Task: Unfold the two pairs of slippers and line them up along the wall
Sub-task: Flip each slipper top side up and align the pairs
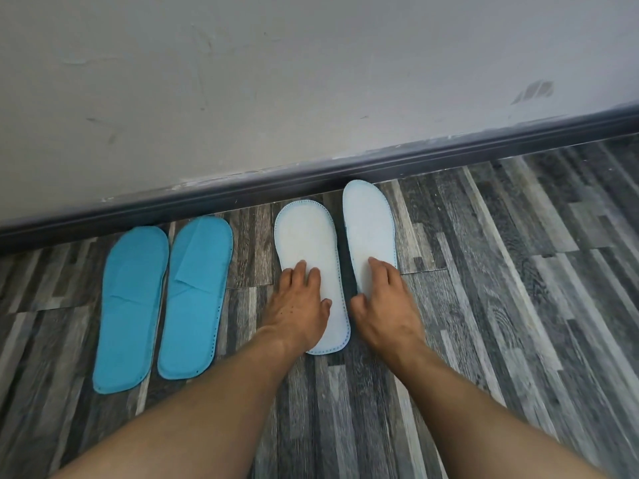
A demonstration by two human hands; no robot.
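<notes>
Final step, by the look of it: squaring up the pale pair against the skirting board [345,171]. Left hand [299,305] pressed flat on the left pale slipper [307,243], fingers [298,271] spread wide and holding nothing. Right hand [383,302] flat on the right pale slipper [368,229], fingers loosely splayed, thumb tucked at the inner edge, nothing gripped. Right pale slipper's toe nearly touching the skirting board; left one set a little further back. Next move, probably: nudge the left pale slipper toward the skirting board until both toes match, then lift away.

Pale slippers fully opened, flat, whitish with blue stitched rims. Blue slippers [131,305] [195,299] lying side by side further along the skirting board to the left, flat, faintly creased, their toes close to it.
</notes>
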